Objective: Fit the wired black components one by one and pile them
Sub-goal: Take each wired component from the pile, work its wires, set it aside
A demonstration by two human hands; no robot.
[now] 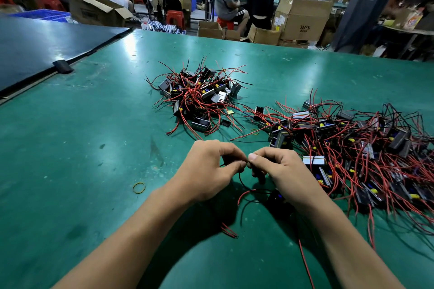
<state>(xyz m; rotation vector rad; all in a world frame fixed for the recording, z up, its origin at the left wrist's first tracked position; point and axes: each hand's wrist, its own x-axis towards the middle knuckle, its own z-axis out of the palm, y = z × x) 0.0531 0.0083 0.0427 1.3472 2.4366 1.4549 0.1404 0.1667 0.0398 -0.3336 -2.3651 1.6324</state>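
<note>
My left hand (pixel 209 169) and my right hand (pixel 279 171) meet fingertip to fingertip over the green table (pixel 82 148). Both pinch a thin black wire (pixel 242 179) that loops down to a black component (pixel 278 198), which lies mostly hidden under my right wrist. Red wires (pixel 243 195) trail from it toward me. A pile of wired black components (pixel 199 96) lies at the middle of the table. A larger, looser heap of them (pixel 357 148) spreads to the right.
Two yellow rubber bands lie on the table, one (pixel 139 187) left of my left hand, one (pixel 254 131) between the piles. A dark board (pixel 47 44) covers the far left. Behind the table are cardboard boxes (pixel 303 19), red stools and several people.
</note>
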